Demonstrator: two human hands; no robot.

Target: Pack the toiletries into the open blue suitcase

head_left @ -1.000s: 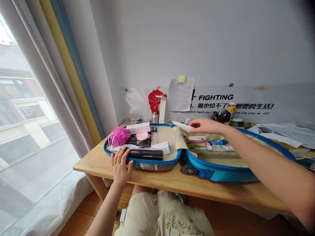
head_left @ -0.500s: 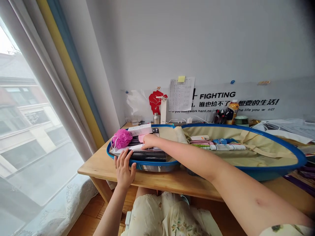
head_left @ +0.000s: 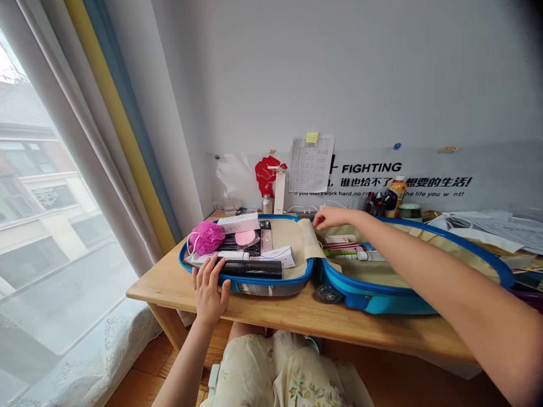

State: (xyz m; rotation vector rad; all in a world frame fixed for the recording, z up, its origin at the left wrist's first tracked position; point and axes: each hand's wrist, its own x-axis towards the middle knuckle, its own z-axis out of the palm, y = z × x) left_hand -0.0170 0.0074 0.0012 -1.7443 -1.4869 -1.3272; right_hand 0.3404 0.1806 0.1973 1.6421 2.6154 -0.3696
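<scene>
Resting left hand (head_left: 207, 297), fingers wide, on the blue suitcase (head_left: 373, 299) at 7 o'clock; right hand (head_left: 333, 217) narrow-fingered at the beige flap (head_left: 307, 240), 12 o'clock. Left half full, right sparse.

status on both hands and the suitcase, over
Left hand on near rim of open blue hard-shell suitcase. Right hand at its beige fabric flap.

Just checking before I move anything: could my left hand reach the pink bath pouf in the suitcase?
Probably yes. Your left hand rests on the suitcase's blue rim close below the pink bath pouf, and only a white tube lies between them, so the way looks free.
</scene>
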